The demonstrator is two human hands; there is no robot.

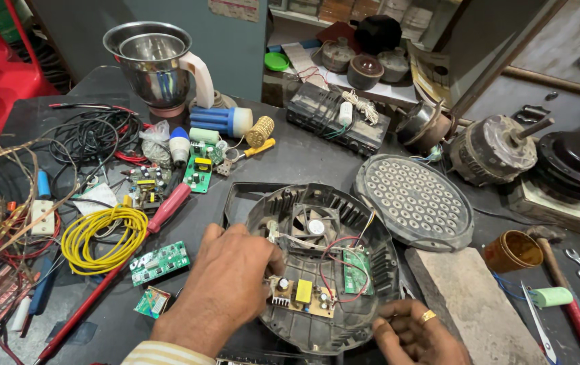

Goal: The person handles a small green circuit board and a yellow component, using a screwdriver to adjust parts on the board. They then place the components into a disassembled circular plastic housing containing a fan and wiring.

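A round dark grey plastic housing [364, 223] lies open in front of me, with a small fan [314, 226], red and white wires, a green circuit board [356, 272] and a tan board [302, 296] with a yellow part inside. My left hand [225, 287] rests on the housing's left rim, its fingertips at the tan board. My right hand [415, 332], a ring on one finger, grips the housing's lower right rim.
A perforated round cover [415, 201] lies to the right, next to a stone block [469, 301]. To the left are a yellow wire coil [100, 238], red-handled screwdriver [168, 207], loose green boards [160, 263]. Motors [496, 149], a steel jar [156, 64], a hammer [567, 290] surround.
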